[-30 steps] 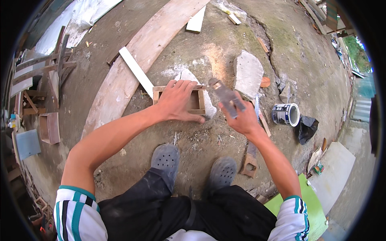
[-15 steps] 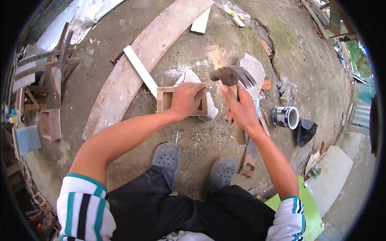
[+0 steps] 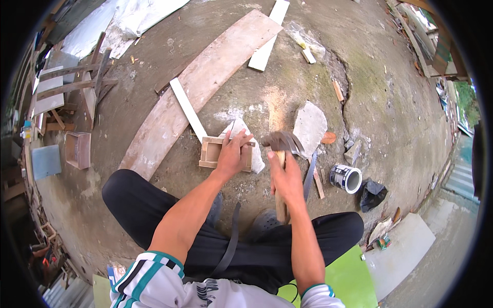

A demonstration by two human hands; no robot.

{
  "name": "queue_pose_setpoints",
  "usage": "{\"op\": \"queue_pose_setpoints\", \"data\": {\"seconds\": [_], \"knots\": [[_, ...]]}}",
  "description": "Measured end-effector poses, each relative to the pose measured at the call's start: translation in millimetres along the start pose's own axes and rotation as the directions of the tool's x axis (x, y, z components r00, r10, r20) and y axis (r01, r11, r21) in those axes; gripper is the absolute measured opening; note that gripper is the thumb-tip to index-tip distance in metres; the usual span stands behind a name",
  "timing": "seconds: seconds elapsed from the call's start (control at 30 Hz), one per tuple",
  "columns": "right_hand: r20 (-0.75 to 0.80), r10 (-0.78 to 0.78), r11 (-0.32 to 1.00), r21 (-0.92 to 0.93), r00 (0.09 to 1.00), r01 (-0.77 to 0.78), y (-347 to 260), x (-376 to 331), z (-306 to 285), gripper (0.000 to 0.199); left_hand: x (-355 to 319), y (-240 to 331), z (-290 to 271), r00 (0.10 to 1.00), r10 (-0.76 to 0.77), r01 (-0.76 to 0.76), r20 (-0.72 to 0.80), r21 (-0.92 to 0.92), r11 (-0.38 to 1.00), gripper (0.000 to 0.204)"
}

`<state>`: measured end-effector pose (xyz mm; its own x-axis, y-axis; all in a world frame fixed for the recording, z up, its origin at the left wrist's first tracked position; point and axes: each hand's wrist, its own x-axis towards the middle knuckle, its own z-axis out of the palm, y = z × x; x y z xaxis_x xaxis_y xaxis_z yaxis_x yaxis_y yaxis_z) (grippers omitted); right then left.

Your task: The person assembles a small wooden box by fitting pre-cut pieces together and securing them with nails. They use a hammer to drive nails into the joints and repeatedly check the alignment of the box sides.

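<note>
A small wooden box frame [image 3: 209, 152] rests partly on a pale broken stone slab [image 3: 259, 160] on the ground. My left hand [image 3: 232, 156] grips the box's right part, its fingers reaching over the far edge and hiding some of the inside. My right hand [image 3: 287, 178] is closed around the wooden handle of a claw hammer [image 3: 282, 142]. The hammer's dark head is raised just right of the box, with its claw pointing right. Whether a nail is at the box's edge I cannot make out.
A long plank [image 3: 154, 132] and a white strip [image 3: 187, 109] lie beyond the box to the left. Right of the hammer are a handsaw blade [image 3: 309, 176], a flat stone [image 3: 310, 128] and a paint can [image 3: 345, 178]. Another wooden box [image 3: 78, 150] stands far left.
My knees have spread into a lower posture, and the view has shifted. My left-hand fingers have spread over the box. The hammer head is nearer the box's right edge.
</note>
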<state>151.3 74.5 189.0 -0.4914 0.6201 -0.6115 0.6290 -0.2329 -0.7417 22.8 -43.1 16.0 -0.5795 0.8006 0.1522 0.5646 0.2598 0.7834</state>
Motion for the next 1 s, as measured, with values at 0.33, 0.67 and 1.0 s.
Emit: {"op": "queue_pose_setpoints", "data": {"seconds": [0.33,0.67,1.0], "knots": [[-0.001,0.027,0.978,0.209,1.000,-0.027,62.1,21.7,21.6,0.034,2.7,10.6,-6.8,0.994,0.026,-0.036,0.102,0.101,0.994,0.029],[-0.100,-0.043,0.994,0.099,0.994,0.053,55.4,9.3,28.4,0.036,0.6,5.3,-4.8,0.989,0.144,-0.145,0.020,0.186,0.972,0.027],[-0.310,-0.313,0.934,-0.270,0.898,0.232,58.7,-12.2,51.4,0.039,1.3,-4.7,2.5,0.994,0.109,-0.110,0.011,0.081,0.991,0.023]]}}
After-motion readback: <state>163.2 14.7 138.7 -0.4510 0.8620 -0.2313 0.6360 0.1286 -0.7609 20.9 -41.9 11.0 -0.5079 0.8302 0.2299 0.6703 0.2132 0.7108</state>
